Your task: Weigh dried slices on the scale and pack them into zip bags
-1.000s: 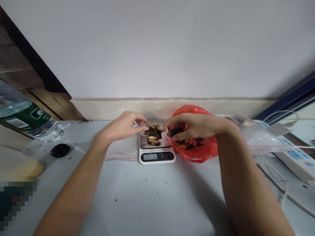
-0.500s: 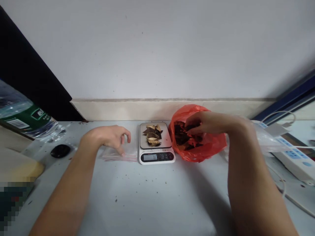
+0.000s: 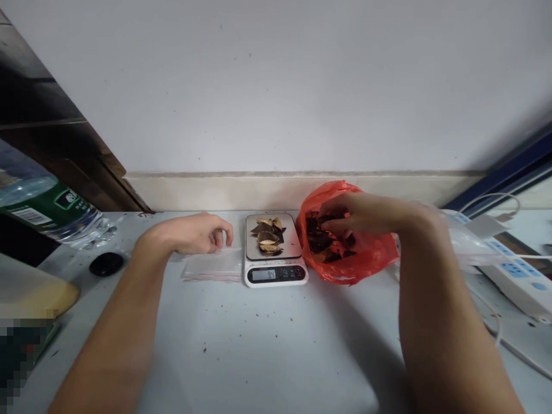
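A white digital kitchen scale (image 3: 276, 277) bears a small heap of dried brown pieces (image 3: 268, 234), dark outside and pale inside, like peel or husk. Its display appears to read 9.4. Left of it lie clear zip bags (image 3: 211, 267) in a flat stack. My left hand (image 3: 200, 233) is over their far edge, its curled fingertips closed on the upper bag. To the scale's right stands an open red plastic bag (image 3: 371, 253) with more dried pieces (image 3: 319, 241) in it. Inside its mouth my right hand (image 3: 345, 213) has its fingers closed round dark pieces, partly hidden.
A large water bottle (image 3: 56, 207) leans in at left, near a black round object (image 3: 106, 264). White power strips (image 3: 517, 276) with cables lie at right, beside clear plastic (image 3: 468, 247). The wall (image 3: 276, 103) rises behind the table (image 3: 267, 356), where small crumbs are scattered.
My left hand has drawn back towards the wall, from the bags' zip edge to their far edge, and its fingers have curled in. The scale's reading has risen from 7.8.
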The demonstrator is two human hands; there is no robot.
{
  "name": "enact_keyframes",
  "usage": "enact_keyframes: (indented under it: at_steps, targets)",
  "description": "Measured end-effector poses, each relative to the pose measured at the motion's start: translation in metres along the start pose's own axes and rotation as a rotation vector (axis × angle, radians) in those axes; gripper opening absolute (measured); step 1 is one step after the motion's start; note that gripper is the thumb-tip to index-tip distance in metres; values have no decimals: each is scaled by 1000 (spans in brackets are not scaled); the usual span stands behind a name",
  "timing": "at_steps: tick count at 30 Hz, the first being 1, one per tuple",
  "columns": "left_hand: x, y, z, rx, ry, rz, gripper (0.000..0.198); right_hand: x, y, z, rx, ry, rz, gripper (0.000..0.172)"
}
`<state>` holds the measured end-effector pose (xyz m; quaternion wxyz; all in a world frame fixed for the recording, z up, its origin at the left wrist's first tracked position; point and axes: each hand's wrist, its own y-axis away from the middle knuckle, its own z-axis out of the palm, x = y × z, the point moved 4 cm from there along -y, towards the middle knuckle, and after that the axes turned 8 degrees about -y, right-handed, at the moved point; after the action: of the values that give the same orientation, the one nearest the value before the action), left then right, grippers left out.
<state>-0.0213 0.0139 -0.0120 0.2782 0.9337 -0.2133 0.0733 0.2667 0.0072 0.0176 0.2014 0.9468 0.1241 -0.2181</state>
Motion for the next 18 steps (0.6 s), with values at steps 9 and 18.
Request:
enact_keyframes:
  at_steps: [9, 18]
  targets:
    - [2, 0, -1, 33, -24, 34, 29, -18, 7, 2, -72, -185, -244, 24]
    - [7, 1, -1, 14, -49, -25, 34, -62, -23, 32, 106, -401, -407, 14]
